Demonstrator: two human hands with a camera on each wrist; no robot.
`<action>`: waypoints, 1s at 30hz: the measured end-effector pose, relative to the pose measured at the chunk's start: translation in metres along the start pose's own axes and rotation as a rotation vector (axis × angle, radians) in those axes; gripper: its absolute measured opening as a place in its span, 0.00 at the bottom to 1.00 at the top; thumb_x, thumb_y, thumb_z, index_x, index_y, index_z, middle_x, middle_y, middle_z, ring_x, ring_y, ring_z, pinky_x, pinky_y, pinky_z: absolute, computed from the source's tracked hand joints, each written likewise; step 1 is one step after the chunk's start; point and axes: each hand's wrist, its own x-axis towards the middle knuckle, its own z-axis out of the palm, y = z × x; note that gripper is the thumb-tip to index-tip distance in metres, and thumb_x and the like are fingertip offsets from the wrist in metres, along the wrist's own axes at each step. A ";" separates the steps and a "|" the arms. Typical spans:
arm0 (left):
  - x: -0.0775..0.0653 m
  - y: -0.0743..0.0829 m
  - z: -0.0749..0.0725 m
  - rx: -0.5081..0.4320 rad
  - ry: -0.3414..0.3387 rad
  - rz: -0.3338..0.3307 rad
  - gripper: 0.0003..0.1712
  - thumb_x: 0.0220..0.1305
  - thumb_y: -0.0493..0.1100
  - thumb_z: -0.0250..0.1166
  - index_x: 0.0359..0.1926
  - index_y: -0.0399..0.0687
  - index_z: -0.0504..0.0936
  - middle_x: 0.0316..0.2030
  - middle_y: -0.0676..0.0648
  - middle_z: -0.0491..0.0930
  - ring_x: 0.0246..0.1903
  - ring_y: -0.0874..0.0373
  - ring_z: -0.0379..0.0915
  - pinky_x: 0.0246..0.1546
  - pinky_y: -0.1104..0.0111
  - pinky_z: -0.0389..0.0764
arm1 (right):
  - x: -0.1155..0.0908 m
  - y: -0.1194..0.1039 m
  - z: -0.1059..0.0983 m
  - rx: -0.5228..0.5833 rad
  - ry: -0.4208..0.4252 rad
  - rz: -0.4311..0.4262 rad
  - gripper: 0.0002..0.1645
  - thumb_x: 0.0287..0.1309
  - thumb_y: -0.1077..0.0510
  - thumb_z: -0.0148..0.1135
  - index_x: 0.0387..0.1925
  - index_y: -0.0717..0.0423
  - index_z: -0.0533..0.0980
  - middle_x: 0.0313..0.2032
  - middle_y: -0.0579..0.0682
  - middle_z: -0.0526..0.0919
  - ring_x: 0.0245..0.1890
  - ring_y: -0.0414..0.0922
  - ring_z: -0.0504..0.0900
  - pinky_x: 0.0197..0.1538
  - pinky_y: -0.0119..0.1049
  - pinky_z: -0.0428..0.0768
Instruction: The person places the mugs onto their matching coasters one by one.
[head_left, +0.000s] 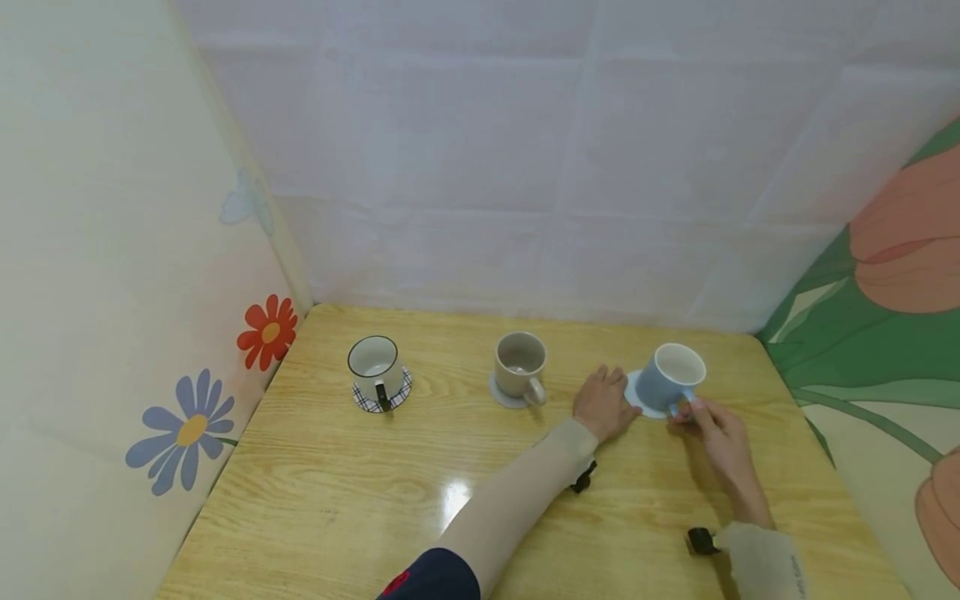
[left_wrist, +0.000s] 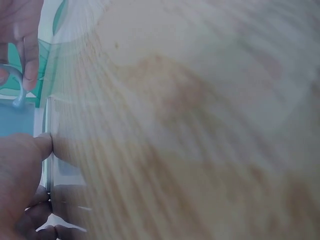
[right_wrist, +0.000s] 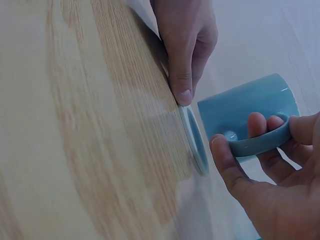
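In the head view, my right hand (head_left: 723,442) grips the handle of a light blue mug (head_left: 662,382) at the right of the table. The right wrist view has the mug (right_wrist: 250,107) with its base just off a pale blue round coaster (right_wrist: 196,142), fingers hooked through the handle. My left hand (head_left: 606,406) rests on the table left of that coaster (head_left: 636,395), its thumb on the coaster's edge. Its fingers lie out along the wood. In the left wrist view, the left hand (left_wrist: 20,175) is partly cut off by the frame.
A beige mug (head_left: 516,375) stands on a grey coaster (head_left: 504,402) mid-table. Further left, a white mug (head_left: 369,379) with a black rim and handle sits on a checked coaster (head_left: 402,392). White cloth (head_left: 465,167) hangs behind the wooden table (head_left: 322,500), with flowered panels at both sides.
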 end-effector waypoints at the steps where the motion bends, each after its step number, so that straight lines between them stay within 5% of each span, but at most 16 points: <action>1: -0.001 0.000 0.000 -0.007 0.001 -0.002 0.41 0.68 0.73 0.50 0.74 0.60 0.64 0.75 0.60 0.60 0.75 0.59 0.53 0.75 0.69 0.52 | 0.000 0.000 0.000 0.002 0.001 0.003 0.26 0.75 0.62 0.49 0.40 0.92 0.63 0.32 0.58 0.85 0.36 0.44 0.88 0.44 0.38 0.87; 30: 0.001 0.000 0.003 -0.042 0.009 -0.003 0.41 0.68 0.73 0.52 0.74 0.59 0.65 0.74 0.60 0.61 0.75 0.59 0.53 0.75 0.70 0.51 | 0.002 0.005 0.006 -0.009 0.028 0.051 0.23 0.74 0.61 0.52 0.38 0.86 0.69 0.31 0.55 0.86 0.34 0.43 0.88 0.42 0.36 0.87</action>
